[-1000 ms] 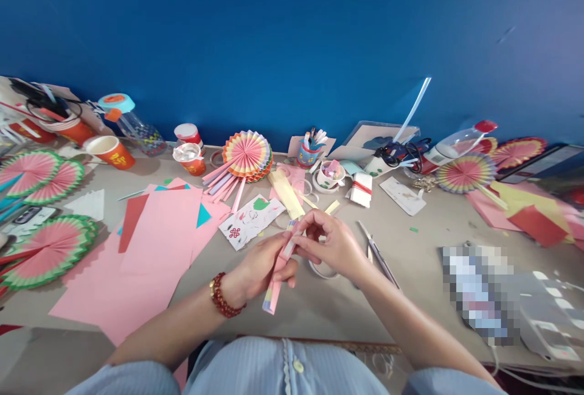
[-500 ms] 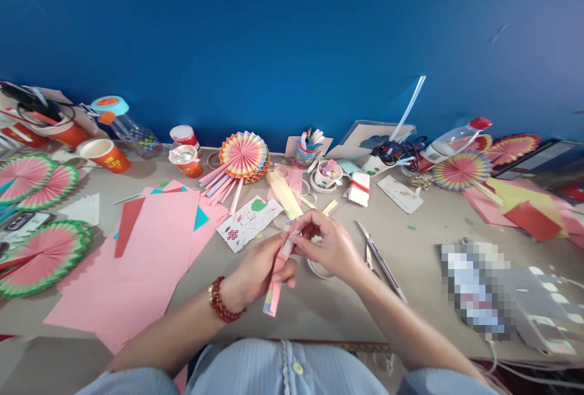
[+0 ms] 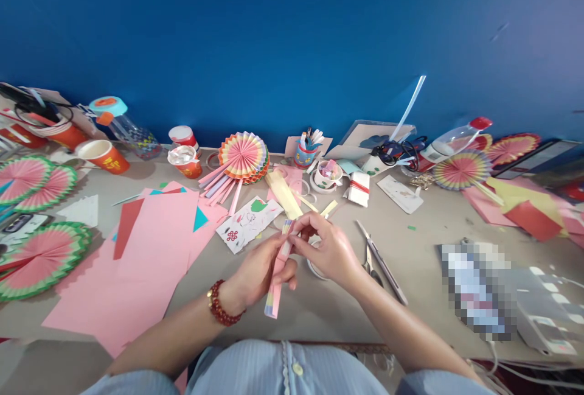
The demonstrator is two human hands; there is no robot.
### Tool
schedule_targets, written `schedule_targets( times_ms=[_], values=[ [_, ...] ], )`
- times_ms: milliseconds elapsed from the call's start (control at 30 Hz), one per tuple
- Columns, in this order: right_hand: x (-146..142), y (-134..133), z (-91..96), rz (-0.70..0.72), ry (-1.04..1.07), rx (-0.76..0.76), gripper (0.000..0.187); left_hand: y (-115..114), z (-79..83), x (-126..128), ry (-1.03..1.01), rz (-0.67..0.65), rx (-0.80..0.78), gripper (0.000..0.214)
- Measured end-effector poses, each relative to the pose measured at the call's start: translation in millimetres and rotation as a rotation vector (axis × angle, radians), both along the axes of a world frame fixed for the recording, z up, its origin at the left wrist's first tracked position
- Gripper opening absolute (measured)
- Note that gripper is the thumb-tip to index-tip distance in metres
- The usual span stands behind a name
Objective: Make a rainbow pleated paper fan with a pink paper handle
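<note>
My left hand (image 3: 262,267), with a red bead bracelet on its wrist, is closed around the middle of a folded pink paper strip (image 3: 275,297) with rainbow-coloured edges. The strip stands tilted over the table, its lower end free. My right hand (image 3: 326,248) pinches the strip's upper end with fingertips pressed together. A roll of tape (image 3: 312,268) lies on the table partly hidden under my right hand.
Pink paper sheets (image 3: 150,249) spread at the left. Scissors (image 3: 376,258) lie right of my hands. Paper fans (image 3: 244,154) (image 3: 41,258) (image 3: 463,171), orange cups (image 3: 104,156), a pen pot (image 3: 305,153), a printed card (image 3: 249,220) and a blue wall stand beyond.
My hands and the strip stay nearly as they were; the right fingers have shifted slightly along the strip's top. The view has drifted a little.
</note>
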State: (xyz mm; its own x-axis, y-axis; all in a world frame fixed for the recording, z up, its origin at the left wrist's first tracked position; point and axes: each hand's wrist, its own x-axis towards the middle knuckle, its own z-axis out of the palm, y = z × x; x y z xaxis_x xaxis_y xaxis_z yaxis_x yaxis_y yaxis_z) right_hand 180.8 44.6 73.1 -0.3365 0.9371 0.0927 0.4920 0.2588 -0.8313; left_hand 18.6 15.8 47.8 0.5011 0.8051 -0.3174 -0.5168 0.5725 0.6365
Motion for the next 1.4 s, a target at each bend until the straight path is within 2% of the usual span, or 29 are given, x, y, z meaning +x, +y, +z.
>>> schedule_targets(
  times_ms=[200, 333, 400, 467, 633, 767, 800, 867, 967, 1067, 1233, 1400],
  values=[
    [-1, -5, -2.3, -0.001, -0.078, 0.151, 0.011, -4, -4.2, -2, 0.049, -0.027, 0.161, 0.011],
    [-3, -9, -1.7, -0.008, -0.176, 0.370, 0.010, -6, -5.9, -1, 0.076, -0.018, 0.210, 0.014],
    [-3, -10, -1.3, -0.017, -0.212, 0.431, 0.006, -6, -5.4, -1, 0.092, -0.007, 0.219, 0.017],
    [-4, -11, -1.4, -0.033, -0.205, 0.399, 0.005, -5, -4.9, -2, 0.099, -0.013, 0.231, 0.018],
    [-3, -9, -3.6, -0.083, -0.060, 0.181, 0.018, -6, -7.7, -6, 0.101, -0.080, 0.289, 0.012],
    [2, -7, -4.4, -0.075, 0.070, 0.019, 0.074, -10, -8.6, -11, 0.109, -0.127, 0.320, 0.011],
    [3, -6, -5.1, -0.045, 0.119, -0.020, 0.081, -11, -7.6, -13, 0.111, -0.142, 0.333, 0.012],
    [4, -7, -7.4, 0.033, 0.228, -0.074, 0.079, -12, -4.7, -16, 0.124, -0.176, 0.362, 0.016],
    [2, -11, -12.1, 0.098, 0.372, -0.079, 0.065, -12, -0.8, -21, 0.157, -0.226, 0.400, 0.027],
    [-3, -17, -17.0, 0.055, 0.430, -0.044, 0.055, -11, -1.8, -25, 0.207, -0.248, 0.432, 0.031],
    [-5, -21, -28.1, -0.024, 0.541, 0.025, 0.054, -5, -13.9, -28, 0.215, -0.300, 0.503, 0.026],
    [-4, -18, -42.7, -0.054, 0.654, -0.055, 0.050, 3, -25.4, -24, 0.215, -0.321, 0.511, 0.024]
  ],
)
